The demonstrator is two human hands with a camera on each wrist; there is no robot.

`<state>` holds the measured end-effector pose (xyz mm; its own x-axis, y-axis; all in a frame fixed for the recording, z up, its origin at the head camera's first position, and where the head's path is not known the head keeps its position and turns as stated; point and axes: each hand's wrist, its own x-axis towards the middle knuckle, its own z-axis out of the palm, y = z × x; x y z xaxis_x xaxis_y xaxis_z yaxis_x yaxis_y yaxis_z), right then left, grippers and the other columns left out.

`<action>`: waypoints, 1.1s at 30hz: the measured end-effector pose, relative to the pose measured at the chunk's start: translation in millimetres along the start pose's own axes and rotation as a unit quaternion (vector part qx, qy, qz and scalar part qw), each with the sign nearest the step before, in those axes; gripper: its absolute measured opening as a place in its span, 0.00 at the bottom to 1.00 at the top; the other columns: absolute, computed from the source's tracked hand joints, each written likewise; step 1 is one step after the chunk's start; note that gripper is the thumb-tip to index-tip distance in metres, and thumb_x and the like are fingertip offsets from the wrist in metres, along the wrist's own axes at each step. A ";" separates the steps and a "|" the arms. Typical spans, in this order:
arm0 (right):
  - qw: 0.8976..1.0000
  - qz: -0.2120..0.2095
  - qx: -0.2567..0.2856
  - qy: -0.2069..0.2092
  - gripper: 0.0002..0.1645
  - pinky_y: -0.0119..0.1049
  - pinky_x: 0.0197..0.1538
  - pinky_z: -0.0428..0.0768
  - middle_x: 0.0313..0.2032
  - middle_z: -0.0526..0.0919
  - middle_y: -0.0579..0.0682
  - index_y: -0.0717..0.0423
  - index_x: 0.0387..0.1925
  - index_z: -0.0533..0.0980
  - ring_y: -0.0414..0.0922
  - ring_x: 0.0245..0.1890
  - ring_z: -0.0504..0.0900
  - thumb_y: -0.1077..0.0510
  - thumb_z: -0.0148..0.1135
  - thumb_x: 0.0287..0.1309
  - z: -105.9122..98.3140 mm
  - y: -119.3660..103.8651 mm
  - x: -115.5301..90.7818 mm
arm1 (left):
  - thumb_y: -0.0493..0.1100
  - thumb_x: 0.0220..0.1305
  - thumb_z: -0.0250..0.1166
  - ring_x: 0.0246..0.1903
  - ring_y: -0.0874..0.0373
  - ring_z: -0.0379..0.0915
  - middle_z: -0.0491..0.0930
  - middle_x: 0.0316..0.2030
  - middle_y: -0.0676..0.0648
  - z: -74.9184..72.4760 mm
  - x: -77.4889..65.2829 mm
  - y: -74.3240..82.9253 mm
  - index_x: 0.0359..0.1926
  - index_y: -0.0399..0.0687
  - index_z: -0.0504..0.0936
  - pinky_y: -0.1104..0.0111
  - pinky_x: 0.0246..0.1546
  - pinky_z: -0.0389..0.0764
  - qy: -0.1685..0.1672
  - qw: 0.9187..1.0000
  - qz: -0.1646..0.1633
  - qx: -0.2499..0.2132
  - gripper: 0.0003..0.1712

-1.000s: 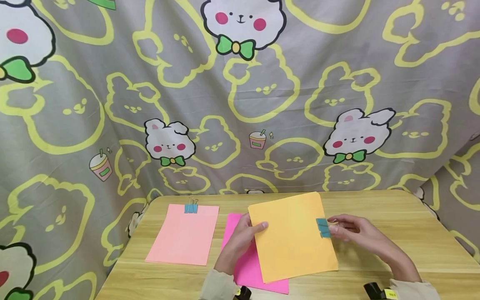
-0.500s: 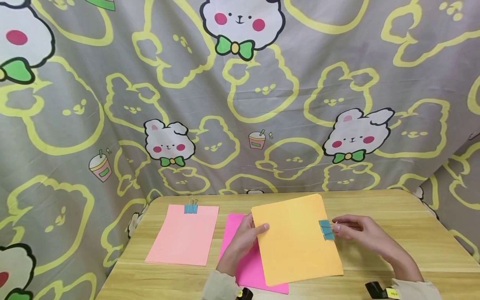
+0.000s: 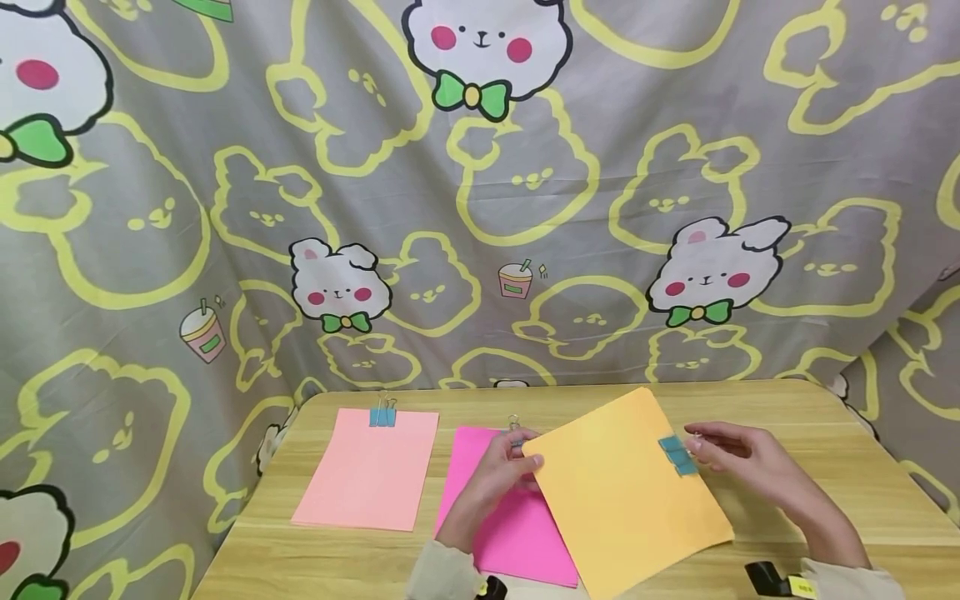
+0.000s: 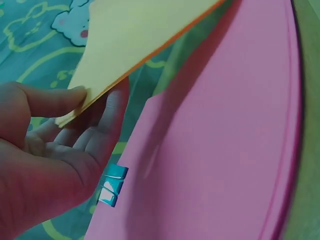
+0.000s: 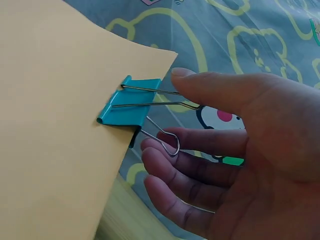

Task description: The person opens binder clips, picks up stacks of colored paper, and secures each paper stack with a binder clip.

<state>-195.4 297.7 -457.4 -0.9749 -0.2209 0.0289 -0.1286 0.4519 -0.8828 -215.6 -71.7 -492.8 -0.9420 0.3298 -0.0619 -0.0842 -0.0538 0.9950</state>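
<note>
A stack of yellow-orange paper (image 3: 622,492) is held up, tilted, above the table. My left hand (image 3: 498,471) pinches its left corner, thumb on top and fingers underneath, as the left wrist view shows. A teal binder clip (image 5: 130,102) grips the paper's right edge. My right hand (image 3: 738,454) holds the clip by its wire handles, with the thumb at the upper handle and curled fingers by the lower one. Under the raised paper lies a magenta paper stack (image 3: 517,533), with its own teal binder clip (image 4: 114,185) at its far edge beside my left hand.
To the left, a light pink paper stack (image 3: 367,475) lies flat on the wooden table (image 3: 255,550), with a teal binder clip (image 3: 382,416) on its far edge. A patterned grey curtain (image 3: 420,200) hangs behind the table.
The orange paper has moved right and towards me and turned clockwise, both hands going along with it. The clip on the magenta stack has come into view.
</note>
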 end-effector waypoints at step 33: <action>0.987 0.008 0.044 0.152 0.33 0.16 0.44 0.76 0.45 0.83 0.23 0.68 0.66 0.73 0.18 0.44 0.77 0.48 0.64 0.70 4.3 9.5 7.3 | 0.19 0.61 0.63 0.34 0.21 0.80 0.84 0.28 0.31 30.8 -9.5 -5.0 0.44 0.30 0.82 0.56 0.30 0.87 -0.130 0.986 -0.069 0.079 0.11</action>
<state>-202.9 296.6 -467.6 -0.9880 0.0619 0.1417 -0.1087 0.3734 -0.9213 -196.2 -45.5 -494.7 -0.8087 0.5546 -0.1960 -0.1352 0.1490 0.9796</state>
